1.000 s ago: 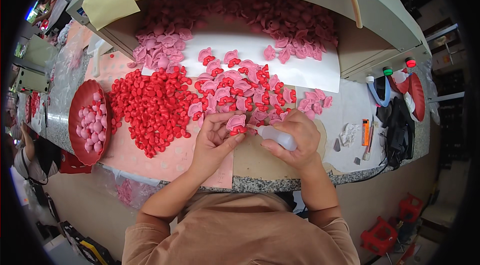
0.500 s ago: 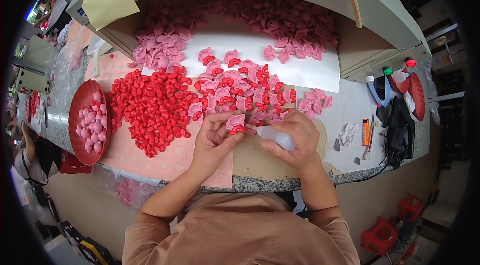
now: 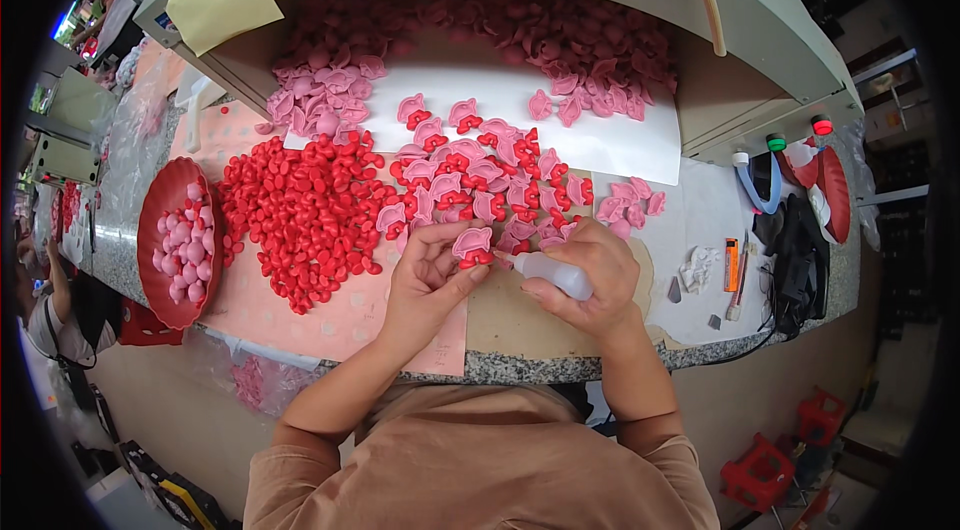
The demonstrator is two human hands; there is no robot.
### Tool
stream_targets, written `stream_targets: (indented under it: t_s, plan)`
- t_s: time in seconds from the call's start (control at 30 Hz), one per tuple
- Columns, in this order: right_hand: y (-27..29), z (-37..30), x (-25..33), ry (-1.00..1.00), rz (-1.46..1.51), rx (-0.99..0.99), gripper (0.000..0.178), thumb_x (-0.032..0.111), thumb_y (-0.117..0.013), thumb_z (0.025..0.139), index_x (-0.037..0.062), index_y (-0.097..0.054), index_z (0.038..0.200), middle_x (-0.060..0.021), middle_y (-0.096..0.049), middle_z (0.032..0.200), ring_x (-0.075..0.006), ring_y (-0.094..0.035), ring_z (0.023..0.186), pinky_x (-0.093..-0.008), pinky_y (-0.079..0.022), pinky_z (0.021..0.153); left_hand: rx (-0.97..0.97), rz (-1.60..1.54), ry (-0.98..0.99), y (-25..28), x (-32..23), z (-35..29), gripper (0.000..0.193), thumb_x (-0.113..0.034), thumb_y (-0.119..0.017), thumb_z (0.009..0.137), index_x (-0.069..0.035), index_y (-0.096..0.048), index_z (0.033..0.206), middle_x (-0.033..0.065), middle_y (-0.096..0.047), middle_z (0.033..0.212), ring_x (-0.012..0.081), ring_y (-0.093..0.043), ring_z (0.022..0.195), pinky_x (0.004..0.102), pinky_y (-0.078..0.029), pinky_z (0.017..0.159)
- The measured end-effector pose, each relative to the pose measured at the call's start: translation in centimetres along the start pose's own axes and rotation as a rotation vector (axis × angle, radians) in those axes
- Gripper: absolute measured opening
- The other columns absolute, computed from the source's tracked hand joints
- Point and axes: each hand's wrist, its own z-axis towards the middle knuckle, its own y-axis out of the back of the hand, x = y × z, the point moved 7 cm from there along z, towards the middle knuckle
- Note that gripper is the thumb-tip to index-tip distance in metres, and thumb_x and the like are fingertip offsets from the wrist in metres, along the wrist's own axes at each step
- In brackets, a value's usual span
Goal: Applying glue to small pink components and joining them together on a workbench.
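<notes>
My left hand (image 3: 425, 285) pinches a small pink moulded piece (image 3: 472, 242) with a ruffled edge and a red part on its lower side. In my right hand (image 3: 603, 280) is a translucent squeeze bottle (image 3: 563, 277), tipped so its thin nozzle points left at the red part. Whether the nozzle touches it I cannot tell, and no liquid shows. Just beyond my hands lie rows of similar pink pieces (image 3: 483, 170) joined with red parts. A big heap of loose glossy red pieces (image 3: 305, 215) spreads to the left of them.
A red dish (image 3: 150, 265) of pink balls stands at the far left. Behind, a grey hooded box (image 3: 760, 50) arches over piles of plain pink pieces (image 3: 590, 70). To the right are an orange tube (image 3: 731, 265), a crumpled tissue (image 3: 697, 268) and a black cloth-like bundle (image 3: 798, 255).
</notes>
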Motion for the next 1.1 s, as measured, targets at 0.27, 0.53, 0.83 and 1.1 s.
stream_targets:
  t_s: [0.27,0.53,0.83,1.1]
  plan:
    - [0.9,0.1,-1.1,-0.154,0.153,-0.08,0.03,0.026,-0.071,0.074,0.0009,-0.055,0.083,-0.0098,-0.057,0.072,-0.0183,-0.051,0.06,-0.0291,-0.042,0.055,0.045,0.011,0.084,0.0,0.5,-0.1,0.046,0.008,-0.055,0.084,0.001,-0.039,0.127,0.0141,-0.045,0.129,0.0185,-0.049,0.115,0.0299,-0.044,0.094]
    - [1.3,-0.1,-1.9,-0.234,0.297,-0.165,0.023,0.015,-0.074,0.068,0.0024,-0.058,0.079,-0.0084,-0.057,0.067,-0.0183,-0.052,0.057,-0.0275,-0.04,0.051,0.081,0.005,0.133,-0.2,1.1,-0.3,0.051,0.003,-0.054,0.087,-0.001,-0.035,0.134,0.0114,-0.044,0.132,0.0162,-0.05,0.113,0.0295,-0.048,0.089]
    - [0.9,-0.1,-1.7,-0.254,0.282,-0.084,0.028,0.022,-0.069,0.075,0.001,-0.053,0.082,-0.0089,-0.056,0.072,-0.0161,-0.048,0.061,-0.0277,-0.04,0.058,0.102,0.01,0.19,-0.3,1.1,-0.4,0.052,0.002,-0.053,0.088,-0.003,-0.033,0.136,0.0101,-0.042,0.134,0.0148,-0.051,0.11,0.0297,-0.049,0.088]
    - [0.8,0.2,-1.4,-0.245,0.231,-0.046,0.028,0.023,-0.071,0.073,0.0015,-0.055,0.081,-0.0096,-0.056,0.071,-0.0171,-0.05,0.062,-0.0277,-0.041,0.058,0.101,0.004,0.187,-0.3,1.2,-0.3,0.053,0.002,-0.052,0.088,-0.004,-0.033,0.136,0.0103,-0.039,0.136,0.0156,-0.049,0.113,0.0307,-0.048,0.09]
